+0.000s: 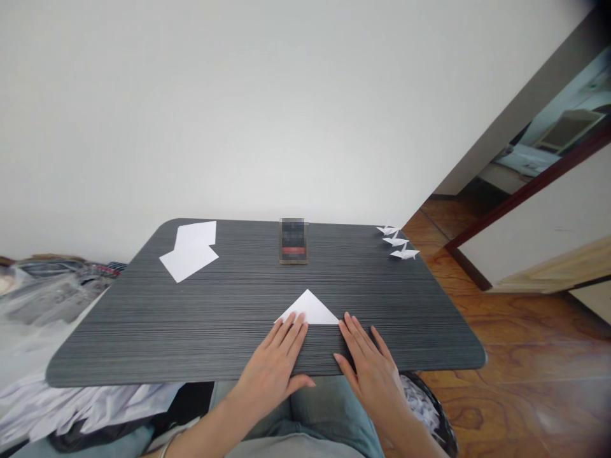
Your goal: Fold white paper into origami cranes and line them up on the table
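Observation:
A white sheet of paper (312, 310), folded into a triangle, lies on the dark table near its front edge, its point facing the wall and its long fold towards me. My left hand (273, 362) lies flat with fingers stretched over the left part of the fold. At the right corner of the triangle rest the fingertips of my right hand (370, 366), its fingers extended and the thumb apart. Neither hand grips anything. The left corner is partly hidden under my left fingers.
White paper sheets (191, 251) lie at the table's back left. A phone (293, 242) sits at the back middle against the wall. Three folded paper cranes (404, 254) stand at the back right. Below the table's right side is a black bag (432, 407) with paper scraps.

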A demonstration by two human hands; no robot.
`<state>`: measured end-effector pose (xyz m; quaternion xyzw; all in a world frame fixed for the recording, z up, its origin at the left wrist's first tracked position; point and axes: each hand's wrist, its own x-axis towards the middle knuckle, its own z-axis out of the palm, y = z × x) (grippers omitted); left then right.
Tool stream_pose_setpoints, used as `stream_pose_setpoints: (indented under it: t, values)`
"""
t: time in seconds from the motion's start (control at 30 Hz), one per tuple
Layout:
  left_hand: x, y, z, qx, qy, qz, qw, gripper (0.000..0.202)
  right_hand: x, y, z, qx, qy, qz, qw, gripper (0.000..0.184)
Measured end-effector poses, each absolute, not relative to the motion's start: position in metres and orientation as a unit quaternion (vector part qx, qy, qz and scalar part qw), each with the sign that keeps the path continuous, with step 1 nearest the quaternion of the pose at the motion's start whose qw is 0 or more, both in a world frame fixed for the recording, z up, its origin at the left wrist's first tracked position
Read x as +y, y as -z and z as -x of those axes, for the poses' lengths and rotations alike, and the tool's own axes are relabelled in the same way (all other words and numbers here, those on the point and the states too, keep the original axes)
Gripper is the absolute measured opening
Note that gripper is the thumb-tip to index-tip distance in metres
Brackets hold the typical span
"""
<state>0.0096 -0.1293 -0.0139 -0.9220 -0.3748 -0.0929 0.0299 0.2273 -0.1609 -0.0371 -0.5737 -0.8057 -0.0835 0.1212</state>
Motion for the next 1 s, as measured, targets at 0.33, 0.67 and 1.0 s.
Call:
stream_pose_setpoints:
  t: [0.33,0.67,1.0]
  values:
    - [-0.131,0.017,-0.015,-0.380,0.083,0.921,0.032,0.083,-0.147,0.026,-0.210,-0.844,0.029,0.522,0.121,0.047]
    - [-0.133,0.020,-0.020,-0.386,0.068,0.919,0.033,0.086,-0.144,0.027,-0.196,-0.856,0.014,0.508,0.096,0.051]
    - [-0.132,0.020,-0.021,-0.387,0.049,0.920,0.027,0.088,-0.143,0.031,-0.196,-0.854,0.016,0.508,0.111,0.051]
